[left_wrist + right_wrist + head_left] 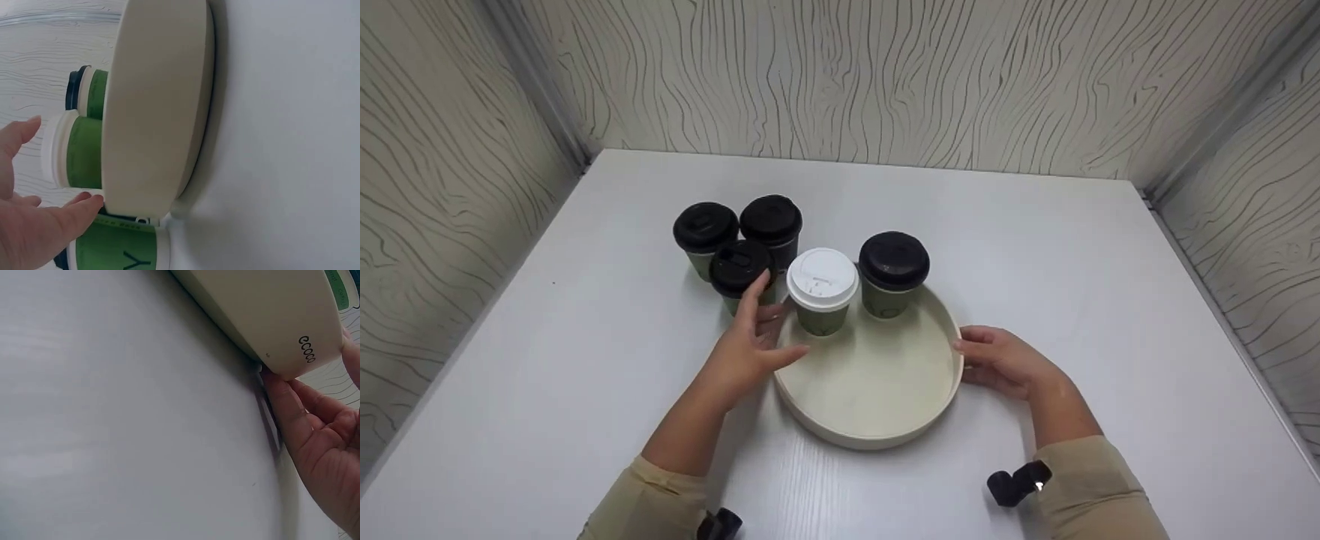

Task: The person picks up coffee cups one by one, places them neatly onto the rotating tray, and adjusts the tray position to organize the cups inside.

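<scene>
A round cream tray (pixel 870 439) lies on the white table. A white-lidded green cup (pixel 822 289) and a black-lidded green cup (pixel 893 271) stand in its far part. Three more black-lidded cups stand just left of the tray, the nearest one (pixel 739 270) by its rim. My left hand (pixel 750 349) is open, with its fingers stretched up against that nearest cup (pixel 118 247) and its thumb at the tray's left rim (pixel 157 112). My right hand (pixel 997 364) grips the tray's right rim, thumb on top and fingers against the outer wall (pixel 270 315).
The other two black-lidded cups (pixel 705 229) (pixel 770 221) stand close together behind the nearest one. Wood-grain patterned walls (pixel 840 75) enclose the table on three sides. White tabletop (pixel 1110 262) stretches to the right and front of the tray.
</scene>
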`<move>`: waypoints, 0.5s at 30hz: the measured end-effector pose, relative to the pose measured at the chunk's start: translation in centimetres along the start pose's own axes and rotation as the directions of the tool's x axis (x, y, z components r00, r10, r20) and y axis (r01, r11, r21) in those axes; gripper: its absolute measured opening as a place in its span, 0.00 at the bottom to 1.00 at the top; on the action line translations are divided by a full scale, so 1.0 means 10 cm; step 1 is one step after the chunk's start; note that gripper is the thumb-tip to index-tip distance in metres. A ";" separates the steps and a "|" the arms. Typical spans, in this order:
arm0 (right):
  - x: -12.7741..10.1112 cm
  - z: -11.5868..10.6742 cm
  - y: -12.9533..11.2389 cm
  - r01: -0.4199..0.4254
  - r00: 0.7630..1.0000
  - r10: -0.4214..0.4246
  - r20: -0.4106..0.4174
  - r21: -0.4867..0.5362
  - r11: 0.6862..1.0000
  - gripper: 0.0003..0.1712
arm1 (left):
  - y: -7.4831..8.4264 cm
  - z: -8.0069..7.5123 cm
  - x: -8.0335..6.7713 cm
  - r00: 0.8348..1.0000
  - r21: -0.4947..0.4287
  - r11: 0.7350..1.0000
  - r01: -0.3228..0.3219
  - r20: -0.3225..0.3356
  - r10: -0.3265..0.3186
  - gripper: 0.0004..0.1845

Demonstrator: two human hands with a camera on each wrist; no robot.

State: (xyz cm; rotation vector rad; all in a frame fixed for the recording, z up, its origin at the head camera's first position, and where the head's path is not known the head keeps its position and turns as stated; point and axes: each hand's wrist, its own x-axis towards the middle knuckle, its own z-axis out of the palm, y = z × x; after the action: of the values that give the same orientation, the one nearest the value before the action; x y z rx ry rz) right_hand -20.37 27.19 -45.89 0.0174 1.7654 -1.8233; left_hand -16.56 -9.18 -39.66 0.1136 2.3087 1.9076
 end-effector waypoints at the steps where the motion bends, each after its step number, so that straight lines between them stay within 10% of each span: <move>1: 0.00 0.00 0.00 -0.001 1.000 0.001 0.000 0.001 1.000 0.33 | 0.00 -0.03 -0.01 1.000 0.012 1.000 -0.001 0.004 0.001 0.56; 15: -0.03 0.02 -0.01 0.005 1.000 -0.005 0.014 -0.020 1.000 0.34 | 0.00 -0.45 -0.08 0.999 0.040 0.998 -0.046 -0.006 0.047 0.50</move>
State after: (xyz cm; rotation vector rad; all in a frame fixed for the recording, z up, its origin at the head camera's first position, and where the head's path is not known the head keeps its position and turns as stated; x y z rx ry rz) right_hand -20.09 27.11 -45.65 -0.0078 1.7751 -1.8045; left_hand -16.51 -13.63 -38.75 0.1664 2.3700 1.8868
